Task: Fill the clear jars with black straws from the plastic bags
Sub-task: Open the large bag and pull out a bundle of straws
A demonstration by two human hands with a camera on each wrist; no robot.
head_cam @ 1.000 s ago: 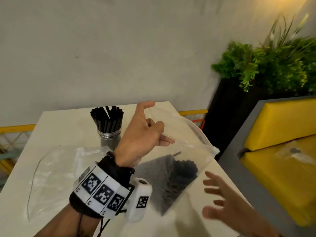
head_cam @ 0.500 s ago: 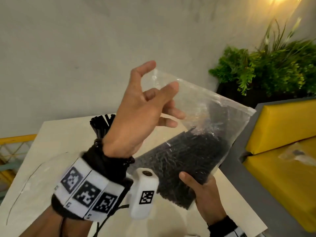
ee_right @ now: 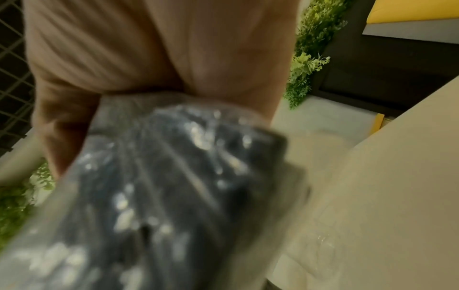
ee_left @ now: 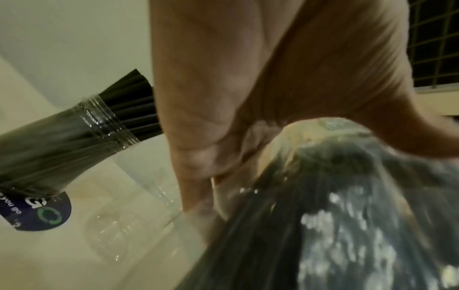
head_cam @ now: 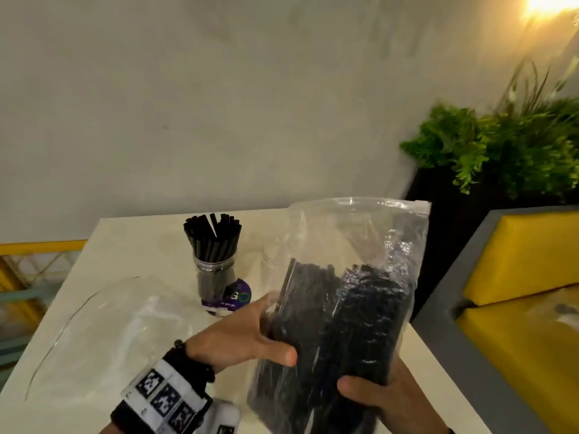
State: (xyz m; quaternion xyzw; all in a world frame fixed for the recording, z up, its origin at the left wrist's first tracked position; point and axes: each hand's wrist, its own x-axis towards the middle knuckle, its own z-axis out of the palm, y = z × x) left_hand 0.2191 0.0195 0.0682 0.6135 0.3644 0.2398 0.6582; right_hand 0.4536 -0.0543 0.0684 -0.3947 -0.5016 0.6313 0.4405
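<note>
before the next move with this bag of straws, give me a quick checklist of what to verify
1. Grip on the bag of black straws: left hand holds its side, right hand holds its bottom. Ok.
2. Bag upright with its top edge up: ok.
3. Bag mouth open for reaching in: cannot tell; the zip strip looks flat.
4. Empty clear jar ready behind the bag: mostly hidden, cannot tell whether it is upright.
5. Filled jar: stands upright and is packed with straws, needs no more. Ok.
6. Empty plastic bag lies flat on the table, apart from the jars. Ok.
</note>
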